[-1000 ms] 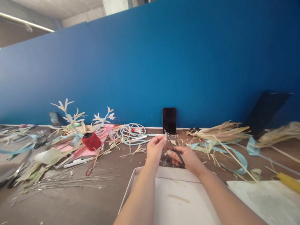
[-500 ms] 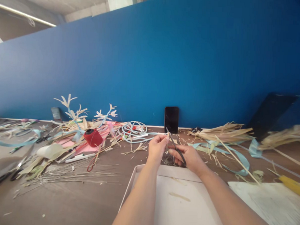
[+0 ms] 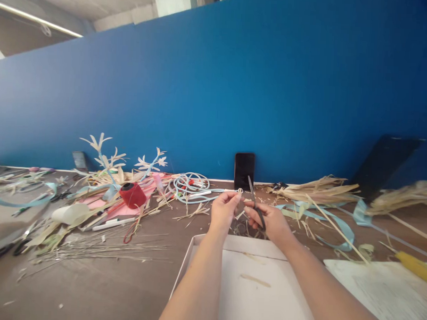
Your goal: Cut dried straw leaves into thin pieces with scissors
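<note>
Head: left hand [image 3: 223, 212] pinches strip [image 3: 239, 191], right hand [image 3: 272, 224] holds scissors [image 3: 254, 205] past tray [image 3: 210, 241].

No text, number, brand or sign is legible in this view. The white sheet [image 3: 384, 295] lying at the right edge of the table carries faint grey rows that may be print, but they are too blurred to read. The phone [image 3: 244, 170] leaning against the blue partition [image 3: 273, 87] shows only a dark screen. The pens [image 3: 113, 224] among the scraps on the left are too small for any marking to be made out.
</note>
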Available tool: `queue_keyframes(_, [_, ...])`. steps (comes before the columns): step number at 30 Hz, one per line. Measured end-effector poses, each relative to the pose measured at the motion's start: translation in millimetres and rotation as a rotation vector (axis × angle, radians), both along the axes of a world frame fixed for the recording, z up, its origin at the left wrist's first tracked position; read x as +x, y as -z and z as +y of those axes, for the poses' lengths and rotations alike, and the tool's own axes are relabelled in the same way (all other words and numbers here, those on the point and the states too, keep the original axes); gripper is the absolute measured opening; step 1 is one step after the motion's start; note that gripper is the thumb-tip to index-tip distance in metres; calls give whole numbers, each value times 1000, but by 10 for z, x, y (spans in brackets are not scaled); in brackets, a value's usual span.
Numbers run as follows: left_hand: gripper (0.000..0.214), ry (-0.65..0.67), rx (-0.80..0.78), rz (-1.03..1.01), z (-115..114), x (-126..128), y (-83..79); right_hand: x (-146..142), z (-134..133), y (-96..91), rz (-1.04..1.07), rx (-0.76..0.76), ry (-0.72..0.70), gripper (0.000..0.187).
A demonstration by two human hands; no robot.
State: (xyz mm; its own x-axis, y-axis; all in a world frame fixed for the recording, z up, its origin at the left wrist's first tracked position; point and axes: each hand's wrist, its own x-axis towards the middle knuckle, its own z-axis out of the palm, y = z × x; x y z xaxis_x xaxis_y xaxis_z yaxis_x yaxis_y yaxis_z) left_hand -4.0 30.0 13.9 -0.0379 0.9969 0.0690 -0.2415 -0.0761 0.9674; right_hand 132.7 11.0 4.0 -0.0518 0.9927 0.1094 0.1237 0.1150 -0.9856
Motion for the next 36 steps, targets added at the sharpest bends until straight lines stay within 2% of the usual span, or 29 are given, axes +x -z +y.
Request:
queue_keyframes(4, [31,-1,-11,38,24,9,23,-7,-3,-14,42,-24,47,48])
queue_keyframes(9, [24,-70,7,119,52,26,41,-26,-16,-33,58,-43,95,48])
queue_keyframes(17, [26,-152,76,390,11,18,50,-27,-18,-39,52,-46,86,49])
queue_keyframes(28, [30,-125,177,544,-21,3,-10,-12,9,43,-44,-87,-197,46])
queue_keyframes(36, [27,-105,200,566,-35,-11,-32,6,11,60,-82,-75,-222,45])
